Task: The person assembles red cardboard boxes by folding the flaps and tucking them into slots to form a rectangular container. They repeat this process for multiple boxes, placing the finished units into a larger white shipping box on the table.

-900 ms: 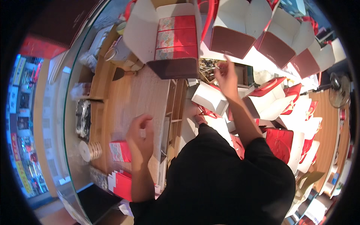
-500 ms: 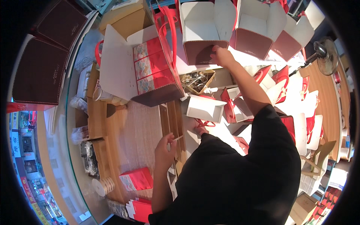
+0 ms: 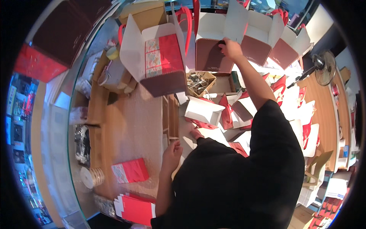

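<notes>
- So the thing in play looks to be the open brown box (image 3: 213,57), far side of the work area, top middle of the view: brown stitched front panel, white inside.
- Right hand (image 3: 232,50) was down in front of that panel a moment ago; now its fingertips sit at the panel's top edge. My read: that edge is what's being handled. Fingers are bent and close together, but I can't tell if they're pinching or just resting.
- Left hand (image 3: 173,151) hangs low by the compartment rack (image 3: 173,120), fingers curled in narrow. It had something thin and pale half a second back; can't tell if that's in there now.
- Just left of the box, another open box (image 3: 162,84) holds red patterned packs (image 3: 167,55). More open brown-front boxes (image 3: 256,50) line up to the right.
- Nearer: a tray (image 3: 209,88) of metal bits, and a white open box (image 3: 203,111).
- Wooden table (image 3: 133,118) on the left has a red pack (image 3: 133,170), red cards (image 3: 139,210) and a ribbon spool (image 3: 88,178).
- Further out, a fan (image 3: 325,68) on the right, glass edge on the left.
</notes>
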Available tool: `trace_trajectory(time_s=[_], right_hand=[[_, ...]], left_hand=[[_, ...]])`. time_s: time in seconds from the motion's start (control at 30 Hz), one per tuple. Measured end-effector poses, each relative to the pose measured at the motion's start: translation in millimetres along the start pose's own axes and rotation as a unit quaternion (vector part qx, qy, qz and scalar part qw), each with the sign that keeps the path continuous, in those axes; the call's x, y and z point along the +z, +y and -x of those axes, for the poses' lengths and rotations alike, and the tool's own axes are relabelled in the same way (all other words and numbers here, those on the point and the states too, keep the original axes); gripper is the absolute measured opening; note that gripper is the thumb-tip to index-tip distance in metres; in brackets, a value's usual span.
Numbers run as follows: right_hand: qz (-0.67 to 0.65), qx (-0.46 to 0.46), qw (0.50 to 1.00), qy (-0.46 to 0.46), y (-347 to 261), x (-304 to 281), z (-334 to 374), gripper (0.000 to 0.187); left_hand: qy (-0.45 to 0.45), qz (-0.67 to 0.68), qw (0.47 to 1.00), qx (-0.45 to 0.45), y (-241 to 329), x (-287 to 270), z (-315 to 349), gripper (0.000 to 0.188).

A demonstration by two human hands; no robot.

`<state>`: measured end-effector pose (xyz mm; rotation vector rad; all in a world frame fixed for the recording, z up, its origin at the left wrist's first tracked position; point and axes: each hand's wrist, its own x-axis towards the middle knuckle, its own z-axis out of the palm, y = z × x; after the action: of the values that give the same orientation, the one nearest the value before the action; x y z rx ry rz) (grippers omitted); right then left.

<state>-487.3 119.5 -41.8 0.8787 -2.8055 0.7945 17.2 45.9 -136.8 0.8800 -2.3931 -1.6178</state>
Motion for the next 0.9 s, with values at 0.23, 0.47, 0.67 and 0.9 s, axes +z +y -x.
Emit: trace_trajectory(time_s=[0.23, 0.47, 0.67, 0.9], right_hand=[[-0.024, -0.081, 0.992, -0.093, -27.5, -133.7, 106.3, 0.026], [-0.08, 0.031, 0.908, -0.409, -78.8, -259.6, 169.3, 0.026], [-0.081, 0.052, 0.826, -0.555, -92.8, -254.8, 192.8, 0.036], [-0.024, 0.009, 0.785, -0.619, -180.5, -241.9, 218.1, 0.021]], left_hand=[[-0.011, 0.038, 0.999, -0.001, -24.5, 11.7, 32.5, 0.034], [-0.064, 0.144, 0.986, 0.047, -54.3, 51.2, 40.9, 0.032], [-0.013, 0.115, 0.993, 0.036, -48.9, 43.3, 72.9, 0.034], [0.321, 0.159, 0.923, -0.145, -133.3, -8.1, 102.8, 0.028]])
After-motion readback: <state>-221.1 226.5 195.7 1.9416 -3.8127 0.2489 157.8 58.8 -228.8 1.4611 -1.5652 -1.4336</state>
